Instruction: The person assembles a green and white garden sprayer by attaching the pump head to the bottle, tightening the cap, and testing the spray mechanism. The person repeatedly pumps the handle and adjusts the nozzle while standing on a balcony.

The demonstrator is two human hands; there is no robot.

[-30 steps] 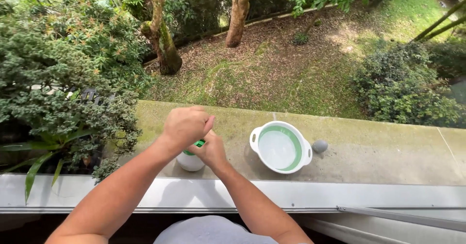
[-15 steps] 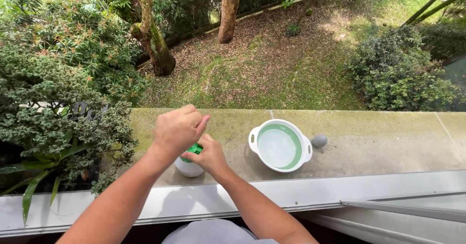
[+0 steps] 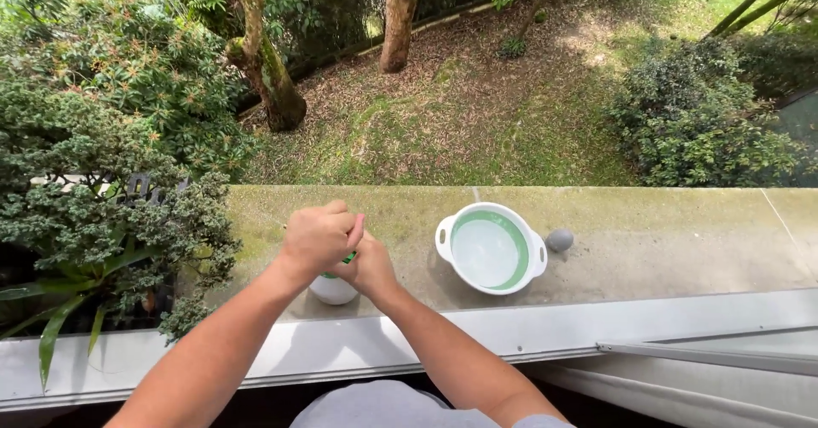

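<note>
left hand (image 3: 317, 239): curling into a fist over the top of the small white container (image 3: 333, 289), fingers together, clamping on what looks like its green lid (image 3: 348, 258); most of the lid is hiding under the fist
right hand (image 3: 368, 266): pressing in from the 3 o'clock side of the container, fingers wrapping its upper wall, closing on it; fingertips hidden by the left hand
small white container: sitting upright on the concrete ledge (image 3: 648, 224), at about 9 o'clock from the bowl, near the ledge's inner edge, only its rounded lower part showing below the hands
white bowl (image 3: 490, 249): two-handled, green inner ring, standing apart from the hands at their 3 o'clock, looking empty or holding clear water, cannot tell which
grey stone (image 3: 559, 240): lying just beside the bowl's rim at its 3 o'clock, touching or nearly touching, cannot tell
ledge: mossy at the 9 o'clock end, with a white window frame (image 3: 358, 351) running along its near side
background: shrubs (image 3: 94, 181) at 9 o'clock, tree trunks (image 3: 399, 19) at 12 o'clock, lawn well below
doing it well: judging from the grip, the right hand should be keeping the body still and flat on the ledge while the left is working the top; container is sitting far from the outer drop, which is good; keeping elbows clear of the bowl.
</note>
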